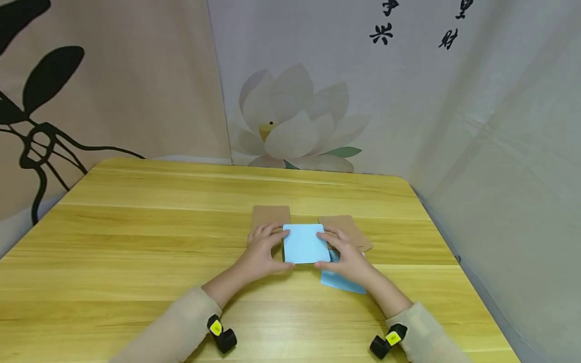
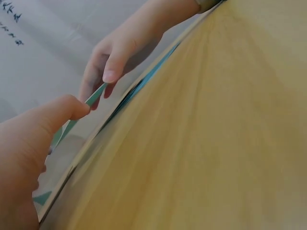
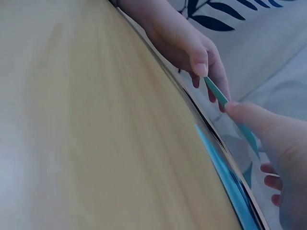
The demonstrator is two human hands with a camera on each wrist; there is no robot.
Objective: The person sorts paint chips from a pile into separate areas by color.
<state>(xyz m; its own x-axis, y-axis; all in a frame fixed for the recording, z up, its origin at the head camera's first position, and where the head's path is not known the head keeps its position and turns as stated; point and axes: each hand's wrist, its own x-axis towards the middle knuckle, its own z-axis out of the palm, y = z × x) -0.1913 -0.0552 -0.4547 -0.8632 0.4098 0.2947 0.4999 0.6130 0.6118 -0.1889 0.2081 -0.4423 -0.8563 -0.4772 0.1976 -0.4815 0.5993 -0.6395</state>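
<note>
In the head view a light blue card (image 1: 305, 244) with rounded corners is held between both hands, above the table. My left hand (image 1: 259, 256) pinches its left side, thumb at the near edge and fingers at the far corner. On the opposite side my right hand (image 1: 348, 258) grips it the same way. Both wrist views catch the card (image 2: 96, 96) (image 3: 216, 91) edge-on as a thin sheet, raised off the wood. Beneath the right hand lies another blue card (image 1: 342, 282), partly covered by that hand.
Two brown pieces lie flat beyond the hands: one brown card (image 1: 271, 214) at the left, partly hidden by the left hand, and brown cards (image 1: 346, 227) at the right, overlapping the lower blue card. The wooden table (image 1: 136, 242) meets a printed curtain (image 1: 408, 101) behind.
</note>
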